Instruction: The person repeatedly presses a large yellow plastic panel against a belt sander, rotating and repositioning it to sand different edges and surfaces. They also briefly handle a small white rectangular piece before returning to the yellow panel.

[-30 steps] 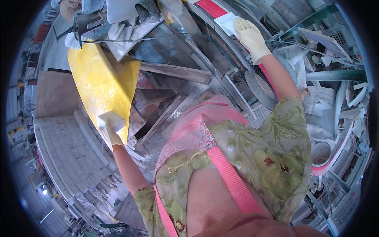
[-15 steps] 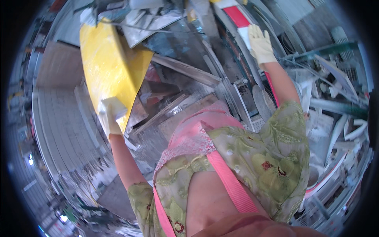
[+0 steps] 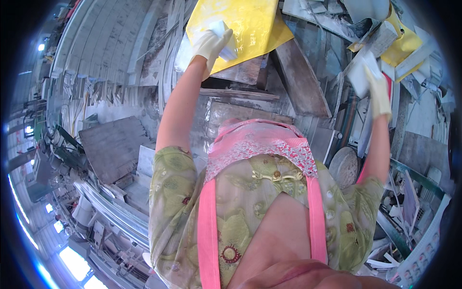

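My left hand [image 3: 209, 45], in a pale rubber glove, grips a small white rectangular block [image 3: 226, 42]. The block lies against a glossy yellow sheet [image 3: 252, 21] that looks wet and drapes over a raised edge. Off to the right, my gloved right hand [image 3: 378, 91] is closed around a flat white slab-like piece [image 3: 358, 74]. Its kind I cannot make out, and its far end is slightly blurred. A narrow red strip [image 3: 388, 86] shows just beyond that hand.
Worn boards [image 3: 303, 79] lean below the yellow sheet. Long grey slabs [image 3: 103, 41] are stacked at the far left, with a dark square panel [image 3: 113, 149] nearer. A round grey disc [image 3: 344, 167] sits below my right hand. Another yellow sheet [image 3: 404, 41] lies among scraps at the far right.
The view has swung, so the yellow sheet appears farther right. My right hand, earlier spread flat on a red and white strip, now grips a white piece. My left hand keeps its block.
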A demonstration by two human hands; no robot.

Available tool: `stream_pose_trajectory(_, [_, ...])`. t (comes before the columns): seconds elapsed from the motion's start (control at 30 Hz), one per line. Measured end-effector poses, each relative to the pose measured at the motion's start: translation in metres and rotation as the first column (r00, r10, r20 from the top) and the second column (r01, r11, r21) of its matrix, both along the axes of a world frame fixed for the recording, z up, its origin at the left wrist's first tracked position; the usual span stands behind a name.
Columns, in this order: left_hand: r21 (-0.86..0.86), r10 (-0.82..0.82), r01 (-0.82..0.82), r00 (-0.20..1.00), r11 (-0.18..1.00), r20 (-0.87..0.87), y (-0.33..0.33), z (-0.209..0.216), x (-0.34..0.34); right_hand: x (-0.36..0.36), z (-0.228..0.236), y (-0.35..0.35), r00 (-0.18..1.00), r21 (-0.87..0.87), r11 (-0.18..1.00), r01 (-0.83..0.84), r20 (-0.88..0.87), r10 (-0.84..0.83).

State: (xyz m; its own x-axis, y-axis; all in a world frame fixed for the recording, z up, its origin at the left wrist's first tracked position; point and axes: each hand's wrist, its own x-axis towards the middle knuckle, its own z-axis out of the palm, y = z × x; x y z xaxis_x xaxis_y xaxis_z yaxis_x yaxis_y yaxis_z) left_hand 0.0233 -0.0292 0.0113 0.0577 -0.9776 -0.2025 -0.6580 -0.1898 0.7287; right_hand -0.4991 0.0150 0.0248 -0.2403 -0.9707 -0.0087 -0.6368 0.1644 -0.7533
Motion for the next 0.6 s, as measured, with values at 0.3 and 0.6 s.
stream_pose_trajectory(0.3, [0.030, 0.097, -0.104, 0.979, 0.994, 0.180, -0.013, -0.025, 0.003, 0.351, -0.046, -0.044, 0.773, -0.220, 0.973, -0.071, 0.604, 0.193])
stream_pose_trajectory(0.6, [0.023, -0.050, 0.047, 0.985, 0.999, 0.164, -0.025, 0.000, -0.012, 0.352, -0.069, -0.054, 0.688, -0.194, 0.779, -0.596, 0.377, 0.620])
